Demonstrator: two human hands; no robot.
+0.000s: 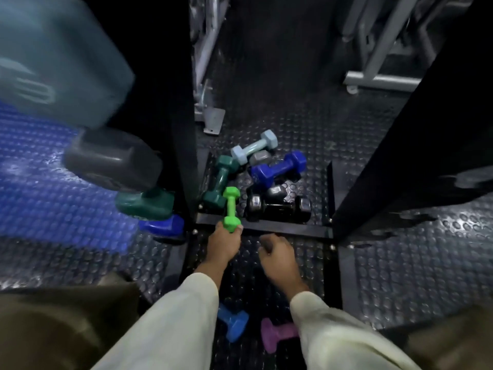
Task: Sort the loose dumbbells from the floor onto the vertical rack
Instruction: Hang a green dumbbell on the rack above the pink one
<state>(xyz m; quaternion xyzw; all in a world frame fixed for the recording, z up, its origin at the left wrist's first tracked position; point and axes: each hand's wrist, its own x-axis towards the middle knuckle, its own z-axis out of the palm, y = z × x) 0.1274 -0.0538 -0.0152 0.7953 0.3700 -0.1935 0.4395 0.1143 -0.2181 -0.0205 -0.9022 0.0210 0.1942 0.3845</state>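
Left hand [225, 243] grips the near end of a small green dumbbell [231, 208], fingers curled round its head, the far end pointing away over the rack's black base bar [288, 227]. Right hand [277, 256] hangs just beside it, fingers loosely curled and holding nothing, above the studded rubber floor [400, 276].

Beyond the bar, between the rack's two dark uprights [184, 129], loose dumbbells lie in a heap: a teal one [220, 180], a pale blue one [253, 146], a dark blue one [277, 169] and a black one [277, 206], touching or overlapping.

On the rack's left side, blurred dumbbell heads stick out, grey [112, 164] above teal [144, 204] above blue [162, 225].

Near the bottom, a blue dumbbell [232, 324] and a purple one [274, 333] lie on the floor between the pale sleeves [170, 324].
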